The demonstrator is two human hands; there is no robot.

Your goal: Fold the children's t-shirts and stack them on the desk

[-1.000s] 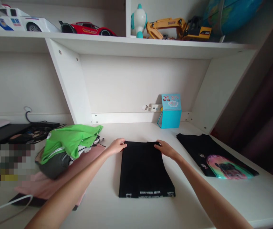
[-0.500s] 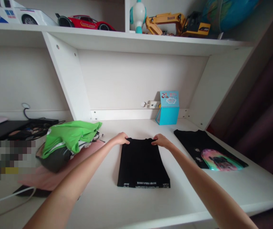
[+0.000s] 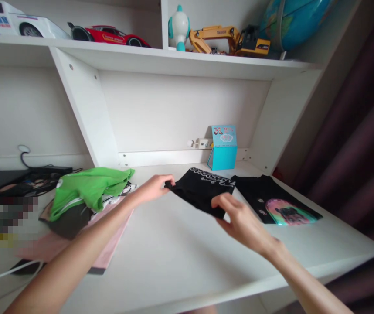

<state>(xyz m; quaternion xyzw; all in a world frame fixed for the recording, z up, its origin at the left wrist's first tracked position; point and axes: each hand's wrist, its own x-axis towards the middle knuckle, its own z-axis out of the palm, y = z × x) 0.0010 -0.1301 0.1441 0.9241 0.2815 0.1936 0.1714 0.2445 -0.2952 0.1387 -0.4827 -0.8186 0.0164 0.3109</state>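
Note:
A folded black garment (image 3: 203, 188) with white lettering along its far edge is lifted off the white desk (image 3: 174, 257), tilted toward the right. My left hand (image 3: 152, 188) pinches its left corner. My right hand (image 3: 241, 222) grips its near right corner. Just right of it, a folded black T-shirt with a pink and teal print (image 3: 277, 203) lies flat on the desk.
A heap of clothes with a green shirt (image 3: 89, 187) on top sits at the left, over a pink cloth (image 3: 76, 244). A turquoise box (image 3: 223, 148) stands at the back wall. Toy cars, a yellow excavator (image 3: 229, 39) and a globe (image 3: 291, 19) fill the shelf above.
The black garment lay flat with both hands at its far edge; now both hands have lifted it and swung it rightward toward the printed T-shirt. The view has shifted right.

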